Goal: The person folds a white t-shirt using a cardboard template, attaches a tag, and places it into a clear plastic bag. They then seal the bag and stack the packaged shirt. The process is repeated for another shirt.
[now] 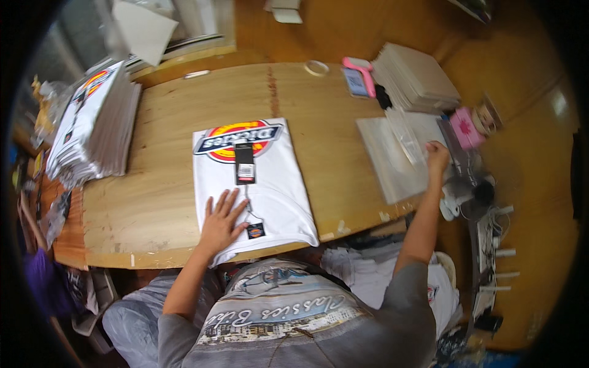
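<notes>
A folded white T-shirt (276,184) with a red, yellow and blue print lies on the table in front of me. A black hang tag (244,161) rests on it, and a small black label (255,230) sits near its collar. My left hand (222,224) lies flat on the shirt with its fingers spread. Off to the right, my right hand (437,157) is closed at a pile of clear plastic bags (392,175). A narrow clear plastic piece (404,136) lies beside its fingertips. What those fingers hold, if anything, is too small to make out.
A tall stack of folded white shirts (98,132) stands at the left. At the far right are a stack of greyish boards (417,73), a pink brush-like tool (362,73), a tape roll (316,67) and a pink box (467,129). More white garments (362,270) lie below the table's front edge.
</notes>
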`<state>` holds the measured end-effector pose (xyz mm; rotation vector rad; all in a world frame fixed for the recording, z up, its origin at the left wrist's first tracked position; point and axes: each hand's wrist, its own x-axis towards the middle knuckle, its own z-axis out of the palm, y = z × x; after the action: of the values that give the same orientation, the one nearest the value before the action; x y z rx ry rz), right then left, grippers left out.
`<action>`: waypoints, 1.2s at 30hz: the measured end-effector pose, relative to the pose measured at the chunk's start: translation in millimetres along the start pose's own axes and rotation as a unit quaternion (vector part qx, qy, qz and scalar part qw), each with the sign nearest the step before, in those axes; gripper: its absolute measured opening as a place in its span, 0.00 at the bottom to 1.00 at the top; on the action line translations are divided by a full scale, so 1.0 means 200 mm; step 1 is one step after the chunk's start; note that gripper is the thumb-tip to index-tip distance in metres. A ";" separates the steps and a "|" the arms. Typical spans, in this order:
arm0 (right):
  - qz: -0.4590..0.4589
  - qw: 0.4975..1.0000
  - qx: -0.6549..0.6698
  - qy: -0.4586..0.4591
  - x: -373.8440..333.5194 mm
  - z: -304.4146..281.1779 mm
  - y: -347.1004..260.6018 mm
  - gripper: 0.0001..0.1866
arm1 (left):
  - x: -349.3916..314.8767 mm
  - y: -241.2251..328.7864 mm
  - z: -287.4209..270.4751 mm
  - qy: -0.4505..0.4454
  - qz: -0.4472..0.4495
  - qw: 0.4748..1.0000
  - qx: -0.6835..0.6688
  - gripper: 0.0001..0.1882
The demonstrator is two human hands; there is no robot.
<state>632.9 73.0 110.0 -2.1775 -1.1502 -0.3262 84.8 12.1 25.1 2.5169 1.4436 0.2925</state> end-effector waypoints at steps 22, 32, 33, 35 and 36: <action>-0.496 0.787 0.351 -0.112 -0.81 -0.47 -1.79 0.28 | 0.19 0.25 -0.81 0.545 0.108 0.786 -0.270 0.08; -0.447 0.662 0.484 -0.357 -0.62 -0.35 -1.94 0.07 | -0.03 0.13 -1.14 0.516 0.047 0.792 -0.324 0.07; -0.390 0.639 0.521 -0.410 -0.62 -0.34 -1.95 0.06 | -0.03 0.12 -1.14 0.518 0.019 0.777 -0.357 0.09; -0.379 0.626 0.536 -0.421 -0.65 -0.33 -1.96 0.05 | -0.01 0.11 -1.12 0.537 0.061 0.804 -0.249 0.12; -0.373 0.630 0.530 -0.427 -0.65 -0.33 -1.97 0.07 | -0.01 0.11 -1.13 0.536 0.087 0.814 -0.207 0.12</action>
<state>244.6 106.9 264.4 -0.6078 -1.9874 0.9782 37.8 20.6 247.2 2.0894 1.1507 2.0524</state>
